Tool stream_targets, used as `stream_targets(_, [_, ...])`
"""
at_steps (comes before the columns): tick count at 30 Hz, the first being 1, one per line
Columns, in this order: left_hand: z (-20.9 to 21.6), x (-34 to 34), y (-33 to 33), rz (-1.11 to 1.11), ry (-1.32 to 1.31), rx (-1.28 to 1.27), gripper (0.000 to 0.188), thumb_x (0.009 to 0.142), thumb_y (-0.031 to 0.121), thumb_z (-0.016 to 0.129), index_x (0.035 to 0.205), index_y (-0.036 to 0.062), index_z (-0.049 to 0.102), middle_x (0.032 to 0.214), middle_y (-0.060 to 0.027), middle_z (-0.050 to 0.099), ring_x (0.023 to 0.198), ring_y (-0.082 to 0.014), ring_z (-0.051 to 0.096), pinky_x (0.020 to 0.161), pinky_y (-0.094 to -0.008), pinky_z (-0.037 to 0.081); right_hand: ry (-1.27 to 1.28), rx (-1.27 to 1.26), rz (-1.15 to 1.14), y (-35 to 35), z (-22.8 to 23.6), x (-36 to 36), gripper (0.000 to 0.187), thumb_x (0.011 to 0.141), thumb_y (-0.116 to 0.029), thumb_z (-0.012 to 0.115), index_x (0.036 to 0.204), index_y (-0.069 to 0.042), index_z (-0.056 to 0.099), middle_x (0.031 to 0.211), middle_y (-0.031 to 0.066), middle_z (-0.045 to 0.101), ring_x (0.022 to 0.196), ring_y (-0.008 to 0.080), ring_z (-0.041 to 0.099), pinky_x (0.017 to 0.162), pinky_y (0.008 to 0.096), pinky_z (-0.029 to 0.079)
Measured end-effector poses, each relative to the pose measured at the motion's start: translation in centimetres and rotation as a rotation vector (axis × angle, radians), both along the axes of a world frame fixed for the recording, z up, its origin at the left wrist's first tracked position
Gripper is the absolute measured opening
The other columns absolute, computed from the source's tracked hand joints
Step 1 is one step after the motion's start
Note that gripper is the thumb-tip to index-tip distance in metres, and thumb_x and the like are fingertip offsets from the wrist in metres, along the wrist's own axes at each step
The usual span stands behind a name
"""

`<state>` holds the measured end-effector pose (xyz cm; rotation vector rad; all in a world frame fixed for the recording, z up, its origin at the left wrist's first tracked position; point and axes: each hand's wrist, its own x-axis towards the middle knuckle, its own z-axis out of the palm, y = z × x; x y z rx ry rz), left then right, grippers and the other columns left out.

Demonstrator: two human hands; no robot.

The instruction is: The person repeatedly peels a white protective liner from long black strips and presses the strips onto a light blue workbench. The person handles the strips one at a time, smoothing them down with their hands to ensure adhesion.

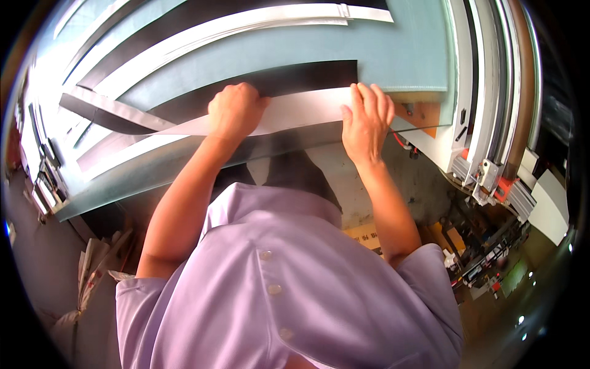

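A long pale strip [301,114], white on its upper face, lies along the near edge of the glass-topped table. My left hand [236,112] is closed on it left of the middle, knuckles up and thumb pointing right. At the strip's right end my right hand [367,120] grips it, thumb on the near side and fingers bent over the end. To the left the strip runs on and twists, showing a dark underside [114,115]. Directly behind it a black strip [307,74] lies flat on the table.
Farther back are more white strips [246,24] and black strips on the pale blue-green tabletop [399,52]. Metal rails [491,80] of a machine run along the right side, with a red fitting [504,189] at their near end. A cardboard box [364,235] is below.
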<state>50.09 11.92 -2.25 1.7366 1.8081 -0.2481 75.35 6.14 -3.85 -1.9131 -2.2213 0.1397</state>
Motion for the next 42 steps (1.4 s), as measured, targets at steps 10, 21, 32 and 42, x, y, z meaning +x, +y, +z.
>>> stream_targets(10, [3.7, -4.3, -1.5, -0.139, 0.012, -0.024, 0.027, 0.089, 0.033, 0.067, 0.078, 0.0081, 0.07, 0.077, -0.0161, 0.071, 0.076, -0.0385, 0.07, 0.066, -0.0494, 0.054, 0.154, 0.096, -0.096, 5.8, -3.6, -13.7, 0.073, 0.093, -0.044, 0.064, 0.151, -0.006, 0.04, 0.159, 0.0259, 0.028, 0.145, 0.0455, 0.03, 0.118, 0.0584, 0.024])
stream_targets(21, [9.3, -41.6, -10.6, 0.23, 0.08, 0.083, 0.02, 0.084, 0.022, 0.073, 0.081, 0.0031, 0.07, 0.07, -0.0142, 0.065, 0.068, -0.0323, 0.059, 0.085, -0.0383, 0.045, 0.005, 0.194, -0.055, 5.9, -4.0, -13.9, 0.063, 0.095, -0.027, 0.065, 0.149, -0.005, 0.041, 0.153, 0.0219, 0.038, 0.143, 0.0414, 0.034, 0.116, 0.0539, 0.029])
stream_targets(32, [3.6, -52.9, -12.7, 0.462, 0.091, 0.162, 0.031, 0.078, 0.04, 0.078, 0.076, 0.0097, 0.075, 0.065, -0.0061, 0.064, 0.07, -0.0225, 0.06, 0.097, -0.0333, 0.029, 0.049, 0.26, 0.079, 6.1, -4.1, -14.3, 0.055, 0.106, -0.031, 0.044, 0.149, 0.001, 0.038, 0.151, 0.024, 0.043, 0.141, 0.041, 0.038, 0.116, 0.0498, 0.029])
stream_targets(42, [3.1, -53.3, -12.5, 0.498, 0.047, 0.161, 0.026, 0.076, 0.033, 0.08, 0.072, 0.0079, 0.073, 0.06, -0.0045, 0.064, 0.06, -0.0212, 0.057, 0.098, -0.0348, 0.029, 0.034, 0.233, 0.075, 6.1, -4.1, -14.2, 0.053, 0.107, -0.029, 0.043, 0.149, 0.002, 0.038, 0.15, 0.025, 0.043, 0.139, 0.042, 0.041, 0.115, 0.0499, 0.031])
